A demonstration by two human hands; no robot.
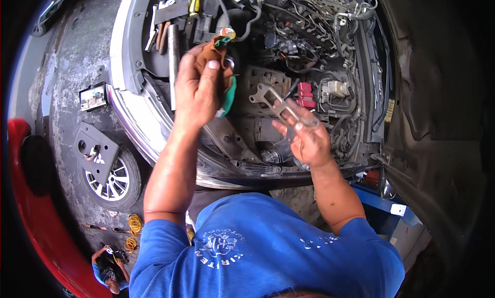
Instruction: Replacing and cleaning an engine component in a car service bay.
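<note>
My left hand (201, 89) is closed on a crumpled brown-and-green cloth (218, 51), raised over the left part of an open engine bay. In my right hand (309, 143) is a grey metal bracket (270, 97) with long openings, tilted above the bay. A red part (306, 94) sits just behind the bracket. Left of the cloth, a metal bar (171, 60), hand tools (162, 37) and a yellow-handled screwdriver (195, 4) lie on the car's front.
The raised hood (423, 91) fills the right. On the floor are a wheel (112, 189) under a dark cover (93, 138), a tray (93, 97) and yellow hoses (133, 226). A red car (41, 220) is at left, a crouching person (111, 272) nearby. A blue stand (371, 200) is behind my right arm.
</note>
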